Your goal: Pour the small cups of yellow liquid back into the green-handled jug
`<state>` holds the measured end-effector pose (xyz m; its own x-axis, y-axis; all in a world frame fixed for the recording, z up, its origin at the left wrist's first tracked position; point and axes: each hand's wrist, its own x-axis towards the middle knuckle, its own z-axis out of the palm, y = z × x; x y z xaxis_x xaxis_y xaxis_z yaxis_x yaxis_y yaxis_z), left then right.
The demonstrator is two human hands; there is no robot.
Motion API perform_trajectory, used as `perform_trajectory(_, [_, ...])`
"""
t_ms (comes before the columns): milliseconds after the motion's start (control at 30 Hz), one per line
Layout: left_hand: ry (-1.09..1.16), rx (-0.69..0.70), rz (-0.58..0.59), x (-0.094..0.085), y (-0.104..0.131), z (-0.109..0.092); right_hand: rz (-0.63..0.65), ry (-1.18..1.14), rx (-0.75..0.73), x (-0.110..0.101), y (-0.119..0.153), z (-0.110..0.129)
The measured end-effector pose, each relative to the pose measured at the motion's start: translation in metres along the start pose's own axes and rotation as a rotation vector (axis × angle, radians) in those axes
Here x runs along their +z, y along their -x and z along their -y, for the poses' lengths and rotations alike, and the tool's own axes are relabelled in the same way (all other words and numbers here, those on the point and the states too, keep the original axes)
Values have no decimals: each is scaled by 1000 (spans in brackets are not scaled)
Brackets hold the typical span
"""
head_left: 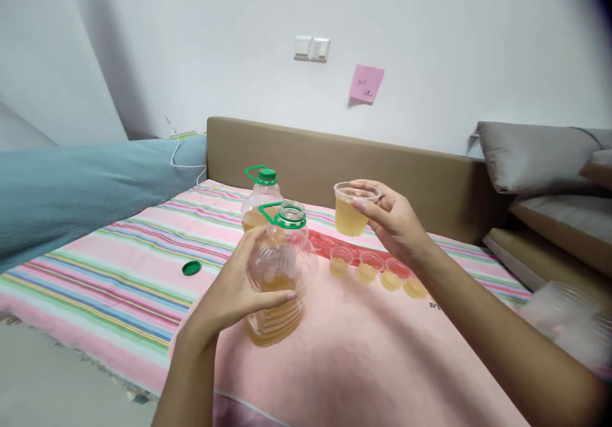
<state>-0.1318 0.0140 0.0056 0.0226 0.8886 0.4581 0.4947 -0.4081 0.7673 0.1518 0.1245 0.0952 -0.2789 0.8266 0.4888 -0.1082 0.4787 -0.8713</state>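
Note:
My left hand (243,280) grips the side of a clear ribbed bottle (282,312) with a green collar and an uncapped mouth, partly filled with amber liquid. Raised at the right, my right hand (387,213) holds a clear plastic cup (350,213) of yellowish liquid by its rim. Below it, several small cups (339,264) with some of the same liquid stand in a row on a pink cloth (354,350). Behind the open bottle is a second bottle (261,201) with its green cap on. A loose green cap (192,267) lies on the striped cloth at the left.
A striped cloth (134,274) covers the bed, with a brown headboard (335,159) behind. Clear plastic containers (564,318) are near my right forearm. Grey cushions (540,156) are stacked at the right; a blue-grey cover (95,185) and white cable (179,164) are at the left.

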Motion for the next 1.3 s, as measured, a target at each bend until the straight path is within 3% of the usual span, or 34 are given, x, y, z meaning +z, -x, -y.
perform_trajectory(300, [-4,41,-1,2,1,-2,86,38,2,19,-22,-8])
perform_trajectory(500, [11,39,-4,2,5,1,208,67,-39,29,-26,-8])
perform_trajectory(733, [16,35,10,0,7,0,241,67,-49,40,-29,-4])
perform_trajectory(1300, [-5,27,6,1,7,0,292,76,-125,34,-30,-3])
